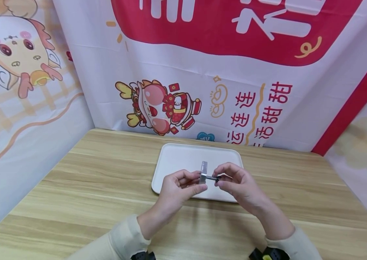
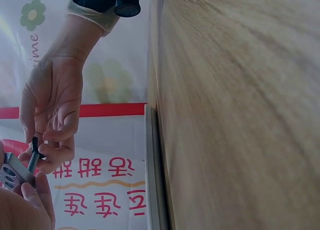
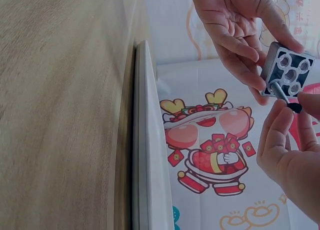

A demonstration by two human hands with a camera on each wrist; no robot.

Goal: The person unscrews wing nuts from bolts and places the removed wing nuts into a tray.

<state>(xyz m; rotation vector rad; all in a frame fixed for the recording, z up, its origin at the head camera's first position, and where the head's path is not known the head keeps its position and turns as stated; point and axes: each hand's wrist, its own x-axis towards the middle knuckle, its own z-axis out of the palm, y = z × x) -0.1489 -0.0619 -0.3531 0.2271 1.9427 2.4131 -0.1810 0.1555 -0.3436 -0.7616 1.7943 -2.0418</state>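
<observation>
Above the white tray point(image 1: 176, 155), the left hand point(image 1: 178, 186) grips a square metal block point(image 1: 204, 169) between thumb and fingers. In the right wrist view, this block point(image 3: 290, 70) shows round holes at its corners and a larger threaded hole in the middle. From the other side, the right hand point(image 1: 240, 186) pinches a thumb screw point(image 1: 212, 178) by its black head. The screw's silver shank point(image 3: 279, 91) meets the block at one corner hole. In the left wrist view, the right hand point(image 2: 55, 100) has its fingers bent around the black head point(image 2: 35, 146).
Beneath the hands is a wooden table point(image 1: 98, 184), with the tray lying near its back edge. A printed cloth point(image 1: 183, 65) with red lettering and cartoon figures hangs behind the table. Both wrists carry black strapped devices, such as the right one point(image 1: 272, 254).
</observation>
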